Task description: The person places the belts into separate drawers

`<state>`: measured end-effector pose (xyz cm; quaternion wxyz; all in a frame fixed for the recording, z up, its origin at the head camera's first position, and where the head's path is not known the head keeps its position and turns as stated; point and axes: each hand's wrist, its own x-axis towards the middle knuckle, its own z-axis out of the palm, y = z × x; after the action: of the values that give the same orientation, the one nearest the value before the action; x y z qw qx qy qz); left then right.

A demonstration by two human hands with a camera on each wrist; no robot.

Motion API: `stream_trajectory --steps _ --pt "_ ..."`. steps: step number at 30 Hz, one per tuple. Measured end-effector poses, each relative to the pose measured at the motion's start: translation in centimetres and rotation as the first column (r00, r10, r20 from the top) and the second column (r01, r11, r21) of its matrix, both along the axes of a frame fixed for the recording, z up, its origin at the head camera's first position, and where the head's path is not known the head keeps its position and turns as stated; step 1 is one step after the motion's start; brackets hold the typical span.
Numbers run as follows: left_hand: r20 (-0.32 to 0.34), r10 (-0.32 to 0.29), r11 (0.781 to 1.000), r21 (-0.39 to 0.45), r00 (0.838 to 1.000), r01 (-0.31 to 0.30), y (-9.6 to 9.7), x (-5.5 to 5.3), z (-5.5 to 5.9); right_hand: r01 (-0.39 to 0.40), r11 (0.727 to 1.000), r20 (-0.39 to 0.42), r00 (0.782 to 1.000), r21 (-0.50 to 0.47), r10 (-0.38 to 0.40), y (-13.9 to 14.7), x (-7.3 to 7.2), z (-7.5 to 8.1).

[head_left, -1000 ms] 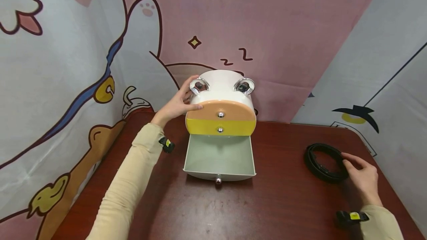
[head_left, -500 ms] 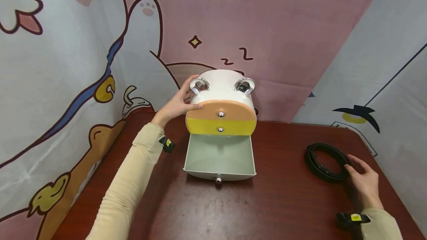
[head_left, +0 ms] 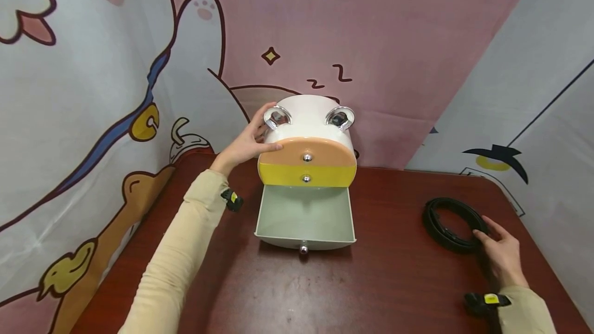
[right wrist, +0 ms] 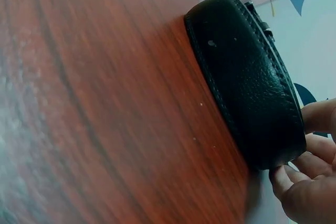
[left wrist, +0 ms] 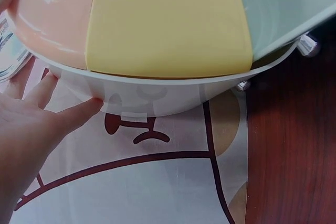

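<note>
A small drawer box (head_left: 308,120) with a white rounded body and two silver eye-like rings stands on the table. Its orange drawer (head_left: 325,151) and yellow drawer (head_left: 329,175) are closed, while the pale green bottom drawer (head_left: 303,215) is pulled out with nothing inside. My left hand (head_left: 246,140) holds the box's left side, thumb on the orange front and fingers on the white body (left wrist: 173,95). At the right, my right hand (head_left: 501,249) pinches the near right side of a coiled black leather belt (right wrist: 244,82) between thumb and fingers.
The reddish-brown wooden table (head_left: 385,282) ends close beyond my right hand. A cartoon-printed cloth (head_left: 371,30) hangs behind the box and along both sides. Silver knobs (head_left: 303,248) stick out from the drawer fronts.
My right hand's fingers shift on the belt's edge, first slightly right, then back left. The left hand, the box and the open drawer stay as they were.
</note>
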<state>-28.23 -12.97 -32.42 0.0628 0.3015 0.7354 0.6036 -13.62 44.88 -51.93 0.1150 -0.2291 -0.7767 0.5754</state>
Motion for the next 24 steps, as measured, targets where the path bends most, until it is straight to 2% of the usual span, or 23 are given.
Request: stream_trajectory --steps 3,5,7,10,15,21,24 --pt "0.002 0.005 1.000 -0.004 1.000 -0.005 0.0 0.1 0.1 -0.018 0.996 -0.052 0.999 -0.091 0.013 -0.2 0.0 -0.1" --pt "0.008 0.004 1.000 -0.004 1.000 -0.004 0.0 0.1 0.1 -0.022 0.994 -0.074 0.997 -0.112 0.014 -0.4 -0.1 -0.2" --pt "0.008 0.003 1.000 -0.004 1.000 -0.003 0.0 0.1 0.1 -0.013 0.996 -0.070 0.998 -0.090 0.006 -0.7 -0.1 -0.4" --pt "0.003 0.001 1.000 -0.003 1.000 -0.001 -0.1 0.0 0.1 -0.010 1.000 -0.033 0.999 0.004 0.010 -1.5 -0.3 -0.5" --pt "0.000 -0.004 1.000 0.004 1.000 0.004 -0.1 0.0 0.0 -0.052 0.991 0.020 0.999 0.120 0.050 -2.6 -0.6 -0.7" --pt "0.000 -0.007 1.000 0.007 1.000 0.007 -0.1 -0.1 -0.1 -0.065 0.986 0.017 0.998 0.151 0.064 -3.4 -0.6 -0.9" --pt "-0.008 -0.002 1.000 0.005 1.000 0.002 -0.1 -0.1 -0.1 -0.080 0.992 -0.019 0.996 0.098 0.082 -3.6 -0.5 -0.9"
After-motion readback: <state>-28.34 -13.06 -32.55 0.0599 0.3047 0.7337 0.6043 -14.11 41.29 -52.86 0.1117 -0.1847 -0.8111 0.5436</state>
